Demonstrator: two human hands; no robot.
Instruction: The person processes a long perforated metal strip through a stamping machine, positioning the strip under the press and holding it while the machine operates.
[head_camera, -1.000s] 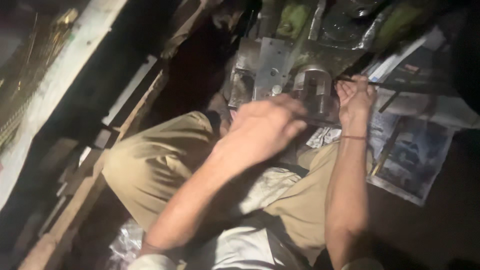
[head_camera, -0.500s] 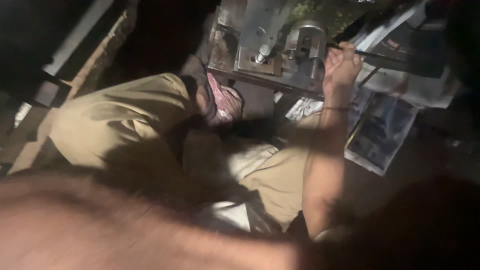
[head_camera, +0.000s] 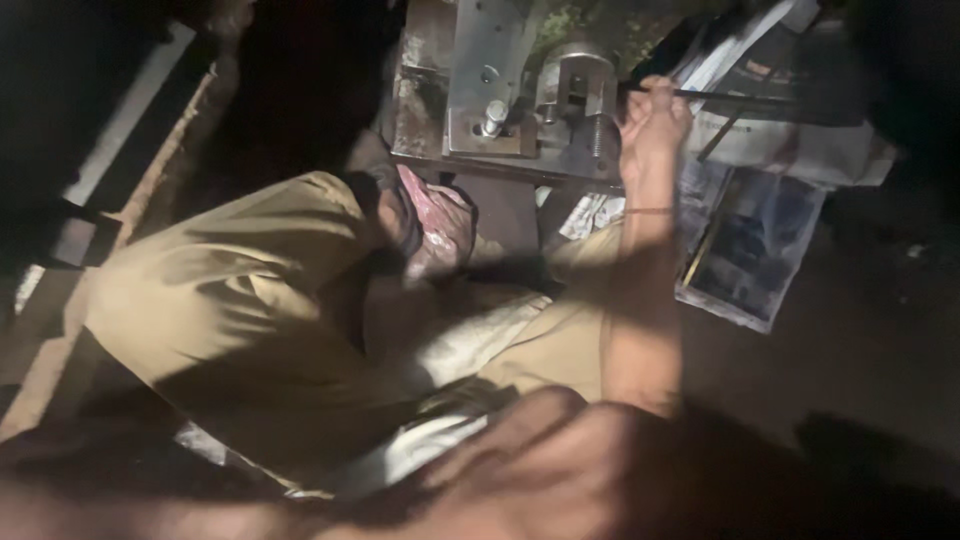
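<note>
right hand (head_camera: 652, 112) fingers closed around thin dark rod (head_camera: 740, 97), lying level just beside grey metal fixture (head_camera: 530, 95). left hand (head_camera: 540, 470) blurred at lower edge; finger state cannot be told.

view: one head-worn camera, no second view to share ground with
direction: looks steeply down over the person's khaki-clad knees (head_camera: 250, 300) toward the metal press fixture (head_camera: 520, 90)
nearness: close; a blurred forearm (head_camera: 520, 480) fills the bottom edge
light: dim, edges dark
</note>
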